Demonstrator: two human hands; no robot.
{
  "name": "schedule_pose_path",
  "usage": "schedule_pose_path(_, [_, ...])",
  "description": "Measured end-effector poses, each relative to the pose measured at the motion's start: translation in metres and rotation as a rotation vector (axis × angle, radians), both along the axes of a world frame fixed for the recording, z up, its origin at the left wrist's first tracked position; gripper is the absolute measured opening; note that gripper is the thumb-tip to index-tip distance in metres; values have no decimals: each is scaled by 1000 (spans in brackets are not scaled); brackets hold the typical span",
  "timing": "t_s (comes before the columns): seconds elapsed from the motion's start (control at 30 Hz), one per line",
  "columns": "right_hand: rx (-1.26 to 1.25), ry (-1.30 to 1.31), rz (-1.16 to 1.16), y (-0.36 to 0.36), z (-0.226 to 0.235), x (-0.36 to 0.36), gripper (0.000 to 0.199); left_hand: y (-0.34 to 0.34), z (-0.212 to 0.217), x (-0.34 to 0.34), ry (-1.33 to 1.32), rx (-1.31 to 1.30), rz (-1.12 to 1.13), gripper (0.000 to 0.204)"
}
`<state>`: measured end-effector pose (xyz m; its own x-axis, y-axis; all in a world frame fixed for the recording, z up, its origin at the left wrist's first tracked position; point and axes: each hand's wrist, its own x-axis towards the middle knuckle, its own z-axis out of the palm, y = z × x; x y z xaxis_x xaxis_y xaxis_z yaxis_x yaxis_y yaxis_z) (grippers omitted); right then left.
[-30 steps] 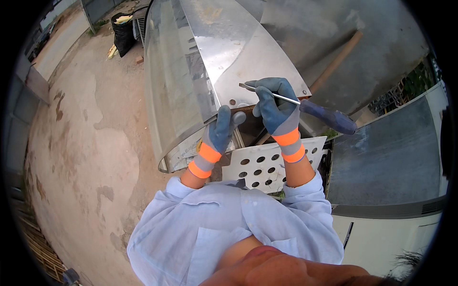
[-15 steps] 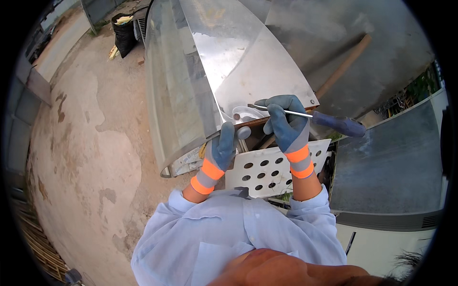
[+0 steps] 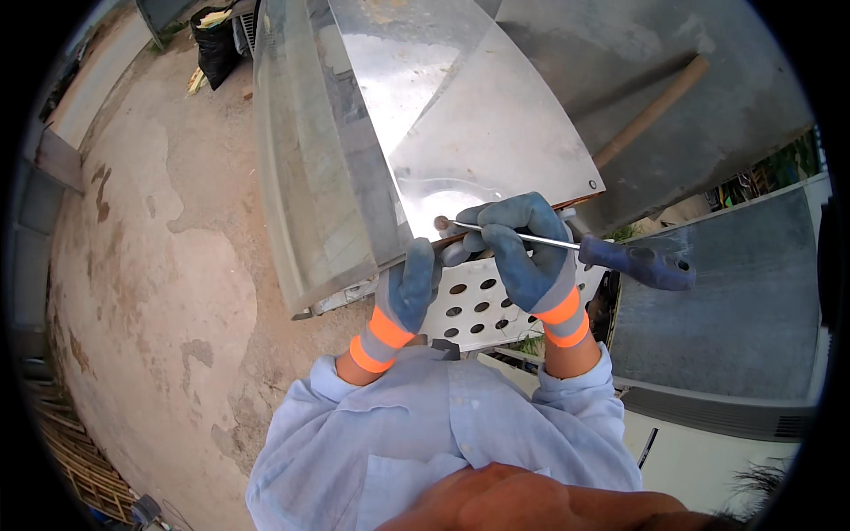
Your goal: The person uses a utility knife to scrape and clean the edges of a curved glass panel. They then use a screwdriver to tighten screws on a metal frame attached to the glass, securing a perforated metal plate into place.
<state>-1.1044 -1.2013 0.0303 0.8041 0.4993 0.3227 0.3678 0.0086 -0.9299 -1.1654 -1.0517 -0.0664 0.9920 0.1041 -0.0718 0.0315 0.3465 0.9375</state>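
Observation:
A screwdriver with a dark blue handle (image 3: 637,263) and a long metal shaft lies in my right hand (image 3: 522,243), gloved in blue and grey. My fingers pinch the shaft, and the handle sticks out to the right. Its tip is at a round brownish spot (image 3: 441,223) near the close corner of a shiny metal panel (image 3: 505,133). At that panel's near edge, my gloved left hand (image 3: 409,285) is closed, its fingertips partly hidden. A grey rounded piece (image 3: 455,254) shows between my hands, just below the edge.
Curved clear glass (image 3: 305,177) runs along the panel's left side. Below it stands a white perforated sheet (image 3: 482,310). A wooden stick (image 3: 655,111) leans against a large grey sheet (image 3: 744,80). A black bag (image 3: 215,51) sits on the concrete floor (image 3: 177,292).
The screwdriver's tip has moved left and down to the brownish spot. My right hand has lowered slightly with it. My left hand has stayed at the panel's edge.

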Motion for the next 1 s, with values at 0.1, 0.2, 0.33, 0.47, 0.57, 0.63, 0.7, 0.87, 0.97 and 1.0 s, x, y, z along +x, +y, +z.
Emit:
schedule_pose_path(0.1, [-89,-86,30,2,10,1,8,2,-14,2,-73,109,4,54])
schedule_pose_path(0.2, [-135,-307,16,3,5,7,9,-2,-15,3,-48,-1,29,60])
schedule_pose_path(0.33, [-130,-277,-137,7,-6,-1,9,-6,-9,5,-40,-113,42,64])
schedule_pose_path(0.47, [173,-37,13,5,0,-5,9,-4,-4,6,-124,57,59,64])
schedule_pose_path(0.57, [82,-33,12,2,-1,-5,8,-2,-1,4,-8,-36,35,65])
schedule_pose_path(0.63, [38,-98,-3,5,1,-6,9,-2,-4,4,15,-46,28,65])
schedule_pose_path(0.7, [23,-126,-5,4,-1,-4,11,-2,-3,3,20,-16,34,65])
schedule_pose_path(0.87, [-19,-311,-62,7,-13,-7,15,-4,4,2,32,27,38,65])
schedule_pose_path(0.97, [46,-340,-94,12,-23,-9,16,-1,-2,2,37,106,3,67])
schedule_pose_path(1.0, [60,-312,-122,13,-22,-11,16,-1,-8,3,26,118,9,67])
